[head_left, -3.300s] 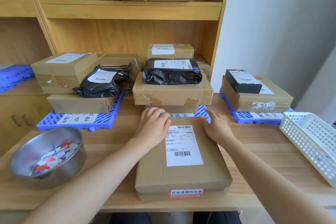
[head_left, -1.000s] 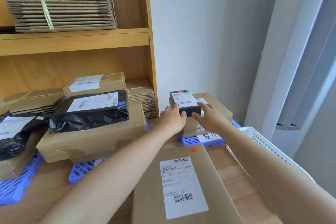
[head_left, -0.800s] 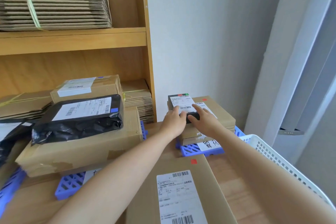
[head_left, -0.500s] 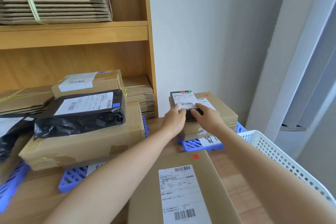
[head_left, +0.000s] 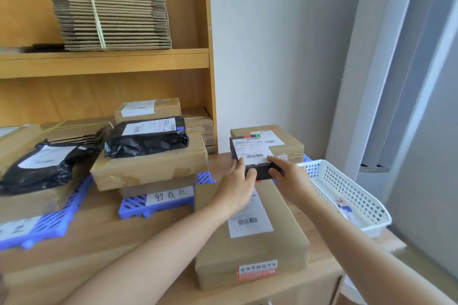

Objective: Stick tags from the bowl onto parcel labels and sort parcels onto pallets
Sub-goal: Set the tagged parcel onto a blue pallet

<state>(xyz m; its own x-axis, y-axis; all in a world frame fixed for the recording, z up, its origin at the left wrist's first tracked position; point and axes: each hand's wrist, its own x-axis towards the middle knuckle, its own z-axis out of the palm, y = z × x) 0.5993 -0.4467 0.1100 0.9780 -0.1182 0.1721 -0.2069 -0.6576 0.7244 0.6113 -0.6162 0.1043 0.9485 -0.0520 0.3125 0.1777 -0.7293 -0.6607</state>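
The small black box [head_left: 255, 158] is being held between both hands, raised just in front of the brown carton [head_left: 285, 141] at the right rear and above the far end of the large flat parcel [head_left: 250, 230] lying on the desk [head_left: 99, 238]. A white shipping label [head_left: 250, 152] is covering most of its top face. The left hand [head_left: 238, 188] is clamped on the box's left near corner, fingers reaching up along the side; the right hand [head_left: 290, 181] is clamped on its right near edge, thumb across the front face. Judged from its compact, square-edged form, the box is behaving as stiff and light, and a side-to-side pinch appears sufficient. The dark surface looks smooth and may be slippery, so holding at the corners, clear of the label, looks sound. To the right, a white basket [head_left: 347, 193] is sitting at the desk edge. To the left, a black poly bag [head_left: 146, 141] is resting on a carton over a blue pallet [head_left: 138, 205].
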